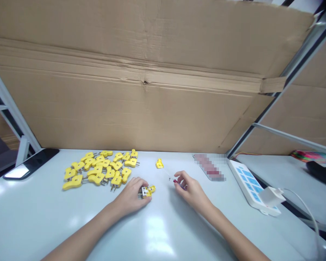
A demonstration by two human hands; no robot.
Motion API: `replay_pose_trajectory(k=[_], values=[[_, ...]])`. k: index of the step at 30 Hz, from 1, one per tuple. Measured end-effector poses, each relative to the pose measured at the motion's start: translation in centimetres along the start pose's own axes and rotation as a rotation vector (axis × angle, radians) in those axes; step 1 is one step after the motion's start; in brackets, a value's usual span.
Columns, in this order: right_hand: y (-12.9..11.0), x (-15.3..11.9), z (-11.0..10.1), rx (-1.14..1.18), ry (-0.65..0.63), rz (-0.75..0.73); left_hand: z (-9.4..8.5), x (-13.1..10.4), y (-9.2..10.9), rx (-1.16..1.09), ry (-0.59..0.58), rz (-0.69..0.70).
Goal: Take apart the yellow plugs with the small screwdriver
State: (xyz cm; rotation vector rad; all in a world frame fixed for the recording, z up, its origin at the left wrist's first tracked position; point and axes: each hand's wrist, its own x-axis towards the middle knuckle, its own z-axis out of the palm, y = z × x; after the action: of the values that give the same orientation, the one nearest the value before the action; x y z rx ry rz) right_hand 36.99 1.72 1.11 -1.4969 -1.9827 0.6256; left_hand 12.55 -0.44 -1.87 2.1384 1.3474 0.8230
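On the white table my left hand [134, 194] is closed around an opened yellow plug [148, 194], whose metal parts and prongs show between thumb and fingers. My right hand [188, 186] pinches a small screwdriver [175, 181] with a red end by its handle; the thin shaft points up and left. A tiny screw [170, 178] appears near the screwdriver's tip side. Beyond the hands lies a loose yellow plug cover [159, 163]. Left of my left hand is a pile of several yellow plugs [97, 170] with metal prongs.
A blurred-out flat object [209, 167] lies at the back right. Further right is a white power strip [250, 186] with a charger [271, 197] and cable. A dark phone-like slab [32, 165] rests at the far left. Cardboard [141, 116] walls off the back.
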Motion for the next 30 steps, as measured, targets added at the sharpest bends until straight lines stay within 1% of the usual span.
replay_pose_trajectory(k=[2, 6, 8, 11, 14, 16, 18, 21, 24, 30], values=[[-0.9, 0.9, -0.1, 0.202, -0.013, 0.0, -0.1, 0.1, -0.3, 0.002, -0.002, 0.021], [-2.9, 2.7, 0.1, 0.625, -0.033, 0.115, 0.1, 0.3, -0.5, 0.019, 0.023, 0.01], [-3.5, 3.4, 0.3, 0.79, -0.029, 0.172, 0.3, 0.4, -0.5, 0.02, 0.021, 0.013], [-3.6, 4.0, 0.6, 0.958, -0.014, 0.24, 0.4, 0.4, -0.6, 0.01, 0.011, 0.015], [-3.0, 4.1, 1.0, 1.088, 0.021, 0.289, 0.4, 0.4, -0.6, 0.008, 0.009, 0.022], [-2.4, 4.1, 1.4, 1.124, 0.046, 0.328, 0.4, 0.4, -0.6, 0.017, 0.003, 0.027], [-2.0, 3.9, 1.8, 1.111, 0.076, 0.344, 0.3, 0.4, -0.5, 0.03, -0.007, 0.028], [-1.9, 3.8, 2.5, 1.069, 0.134, 0.272, 0.4, 0.3, -0.5, 0.056, -0.012, 0.036], [-2.0, 3.6, 3.2, 1.029, 0.141, 0.179, 0.4, 0.2, -0.3, 0.118, -0.01, 0.06], [-2.0, 3.4, 3.7, 1.031, 0.176, 0.142, 0.4, 0.1, 0.1, 0.226, -0.02, 0.084]])
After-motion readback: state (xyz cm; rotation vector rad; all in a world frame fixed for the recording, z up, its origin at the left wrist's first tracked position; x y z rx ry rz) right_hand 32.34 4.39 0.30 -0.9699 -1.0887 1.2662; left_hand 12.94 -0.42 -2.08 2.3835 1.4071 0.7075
